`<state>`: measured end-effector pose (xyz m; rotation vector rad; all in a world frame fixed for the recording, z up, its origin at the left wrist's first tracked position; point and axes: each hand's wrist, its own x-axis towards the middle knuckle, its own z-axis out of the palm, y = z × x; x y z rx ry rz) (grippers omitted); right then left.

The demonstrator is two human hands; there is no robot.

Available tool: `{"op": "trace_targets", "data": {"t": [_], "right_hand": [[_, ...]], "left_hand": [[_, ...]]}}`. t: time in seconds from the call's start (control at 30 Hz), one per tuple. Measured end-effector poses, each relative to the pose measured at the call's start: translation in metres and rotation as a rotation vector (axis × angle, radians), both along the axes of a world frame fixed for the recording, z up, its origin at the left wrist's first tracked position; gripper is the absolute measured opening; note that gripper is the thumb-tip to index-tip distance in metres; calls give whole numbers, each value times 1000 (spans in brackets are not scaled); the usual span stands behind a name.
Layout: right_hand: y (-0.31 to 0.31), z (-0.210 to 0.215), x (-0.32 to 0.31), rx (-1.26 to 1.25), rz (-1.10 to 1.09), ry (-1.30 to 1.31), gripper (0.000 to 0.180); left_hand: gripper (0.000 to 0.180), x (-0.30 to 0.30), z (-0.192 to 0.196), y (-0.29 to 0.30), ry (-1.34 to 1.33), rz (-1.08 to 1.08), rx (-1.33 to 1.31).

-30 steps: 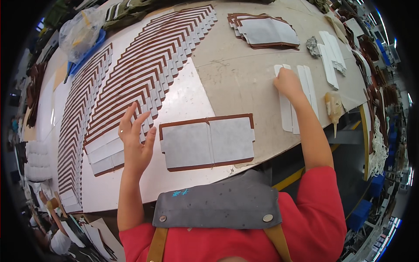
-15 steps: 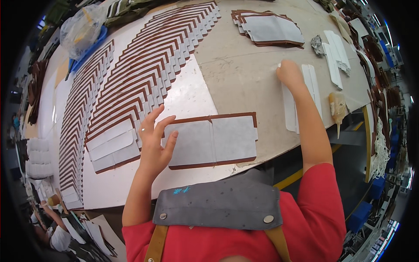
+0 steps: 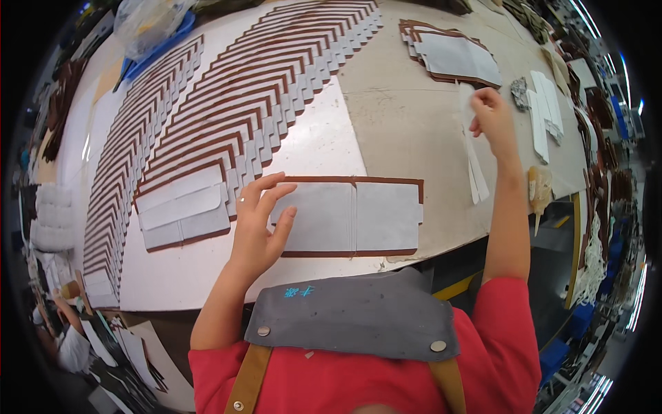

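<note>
My left hand (image 3: 261, 231) is open, fingers spread and bent, over the left end of a pale grey panel with brown edges (image 3: 317, 219). The panel lies flat before me, with a seam down its middle. Farther right, my right hand (image 3: 493, 119) is closed, thumb and fingers pinched at the edge of a long white strip (image 3: 473, 162). That strip is partly smeared by motion, and its upper end reaches close to a small stack of brown-edged panels (image 3: 458, 56). Left of my left hand lies another brown-edged panel with a white flap (image 3: 185, 210).
Overlapping rows of brown-edged panels (image 3: 238, 103) cover the table's left half. At the right are white strips (image 3: 545, 114), a crumpled grey lump (image 3: 519, 93) and a nozzle bottle (image 3: 539, 186) by the edge. A blue tray (image 3: 162, 47) with a plastic bag stands far left. Another person (image 3: 72, 345) is lower left.
My right hand has turned, its fingers now showing toward the left, and the white strip has shifted and tilted with it. My left hand stays open by the panel. The whole view has shifted slightly.
</note>
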<state>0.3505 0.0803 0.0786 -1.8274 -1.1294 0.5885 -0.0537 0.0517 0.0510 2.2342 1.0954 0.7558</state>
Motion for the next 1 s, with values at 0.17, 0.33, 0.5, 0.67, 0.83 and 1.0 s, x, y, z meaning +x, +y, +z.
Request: {"op": "trace_targets", "data": {"t": [0.17, 0.33, 0.5, 0.67, 0.83, 1.0], "right_hand": [[-30, 48, -67, 476, 135, 394, 16], [-44, 39, -118, 550, 131, 882, 14], [-56, 8, -134, 380, 201, 1309, 17], [-71, -12, -139, 285, 51, 1465, 18], [-86, -22, -139, 235, -21, 1109, 31], [-116, -36, -133, 14, -34, 683, 44]], "left_hand": [[28, 10, -8, -8, -309, -38, -487], [49, 29, -7, -7, -595, 71, -1022], [48, 29, -14, -6, -852, 195, -1126], [16, 20, -26, -7, -931, 266, -1099], [16, 15, -21, -8, -879, 247, -880], [20, 3, -22, -19, -684, 303, -800]]}}
